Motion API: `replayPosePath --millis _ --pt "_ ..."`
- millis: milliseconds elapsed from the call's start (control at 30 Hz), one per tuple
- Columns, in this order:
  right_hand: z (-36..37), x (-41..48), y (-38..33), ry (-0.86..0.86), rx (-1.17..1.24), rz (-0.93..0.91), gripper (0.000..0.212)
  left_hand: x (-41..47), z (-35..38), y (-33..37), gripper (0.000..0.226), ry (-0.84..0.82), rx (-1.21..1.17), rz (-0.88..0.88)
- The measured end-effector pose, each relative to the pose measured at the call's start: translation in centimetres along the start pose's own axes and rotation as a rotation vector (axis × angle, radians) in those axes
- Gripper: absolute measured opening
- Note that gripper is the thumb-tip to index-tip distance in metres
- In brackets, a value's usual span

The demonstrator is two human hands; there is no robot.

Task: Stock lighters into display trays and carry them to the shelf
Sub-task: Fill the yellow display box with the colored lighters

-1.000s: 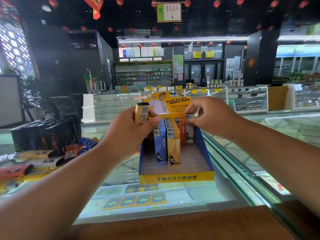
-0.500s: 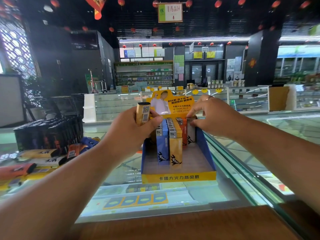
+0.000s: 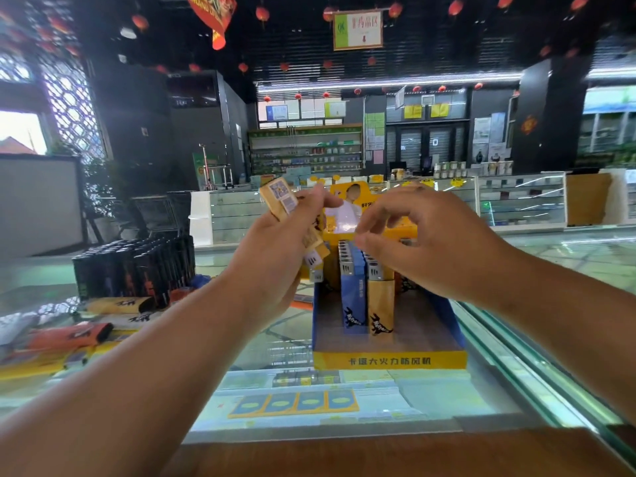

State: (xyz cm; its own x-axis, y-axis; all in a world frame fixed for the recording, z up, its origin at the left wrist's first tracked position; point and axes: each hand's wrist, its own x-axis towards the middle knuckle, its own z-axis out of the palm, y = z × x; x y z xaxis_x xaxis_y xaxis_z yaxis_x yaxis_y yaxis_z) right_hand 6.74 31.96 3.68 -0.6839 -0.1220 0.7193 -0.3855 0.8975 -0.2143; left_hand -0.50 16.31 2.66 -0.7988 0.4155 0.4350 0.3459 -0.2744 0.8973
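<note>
Grip, left hand (image 3: 275,256): a bundle of yellow lighters (image 3: 315,256) is clasped in curled fingers, one of them raised and tilted above the knuckles; the bundle is held just over the tray's back left corner.
Grip, right hand (image 3: 423,242): fingers are loosely curled with nothing seen between them, though blur leaves this slightly uncertain; the hand is poised above the tray's back rows, just beside the bundle.
Display tray (image 3: 389,361): blue walls and a yellow front lip; it is set on the glass counter (image 3: 516,373) toward its near edge, with a header card (image 3: 347,211) standing at the back.
Stocked: the back rows are filled with upright lighters; a blue lighter (image 3: 352,297) and a yellow lighter (image 3: 380,304) stand foremost, touching side by side.
Unstocked: the front part of the tray floor is bare.
Loose stock: loose lighters (image 3: 69,335), orange and yellow, are laid flat toward the counter's left end, before a block of black lighters (image 3: 137,270).
Progress: judged under half done; this tray is partly filled.
Remaining: the held bundle is to be placed, the front rows filled, the loose stock cleared, and the tray carried to the shelf.
</note>
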Motion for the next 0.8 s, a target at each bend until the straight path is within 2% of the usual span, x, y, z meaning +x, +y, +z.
replayPosePath --millis 133,233,433,667,800 --pt "0.62 -0.18 -0.59 -0.03 -0.03 -0.019 0.025 -0.18 0.35 0.48 0.027 -0.085 -0.211 -0.001" --pt "0.66 -0.17 -0.89 -0.037 -0.084 0.007 0.033 -0.43 0.4 0.87 0.03 -0.179 -0.288 0.011" --pt "0.56 -0.04 -0.95 0.001 -0.127 0.082 0.015 -0.36 0.23 0.48 0.033 -0.21 -0.299 -0.002" --pt "0.39 -0.08 -0.67 -0.033 -0.079 0.143 0.014 -0.28 0.34 0.22 0.033 -0.185 -0.395 -0.047" --pt "0.17 -0.12 -0.22 -0.027 0.009 0.155 0.009 -0.3 0.49 0.39 0.033 -0.165 -0.314 -0.027"
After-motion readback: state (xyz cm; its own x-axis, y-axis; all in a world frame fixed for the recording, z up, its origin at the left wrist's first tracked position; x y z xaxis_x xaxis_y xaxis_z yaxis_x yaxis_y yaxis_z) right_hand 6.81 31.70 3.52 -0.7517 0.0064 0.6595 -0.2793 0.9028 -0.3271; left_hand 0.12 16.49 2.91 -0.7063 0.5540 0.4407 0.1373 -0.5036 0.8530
